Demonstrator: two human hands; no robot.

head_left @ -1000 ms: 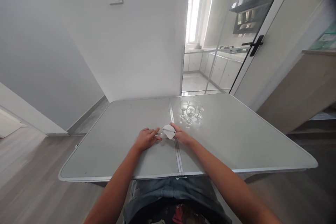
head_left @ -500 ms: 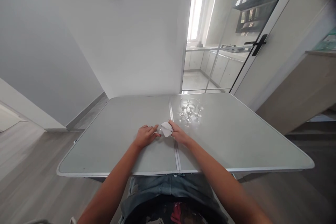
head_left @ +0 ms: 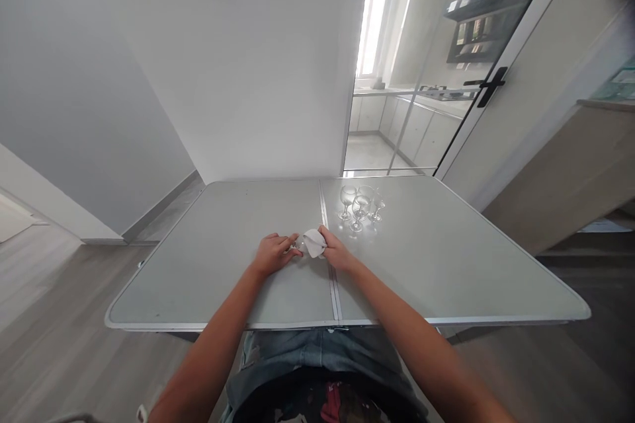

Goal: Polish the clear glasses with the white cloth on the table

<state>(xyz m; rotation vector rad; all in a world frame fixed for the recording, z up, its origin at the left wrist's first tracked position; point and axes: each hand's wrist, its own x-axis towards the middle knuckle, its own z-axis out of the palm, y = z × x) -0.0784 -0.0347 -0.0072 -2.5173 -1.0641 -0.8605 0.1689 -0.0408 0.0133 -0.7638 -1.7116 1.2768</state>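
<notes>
left hand pinches clear glass, right hand pinches white cloth against it; stemmed glasses stand far right, open tabletop left to the edge

The folding table has a grey top, pale edging and a central seam. Clear stemmed glasses stand upright right of the seam.

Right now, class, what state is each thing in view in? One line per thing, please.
Left hand: fingers closed on the held glass
Right hand: closed on the white cloth
Held glass: tipped sideways
White cloth: bunched at the glass; cloth or paper, unclear
Stemmed glasses: upright, clustered
Table: opened flat
</notes>
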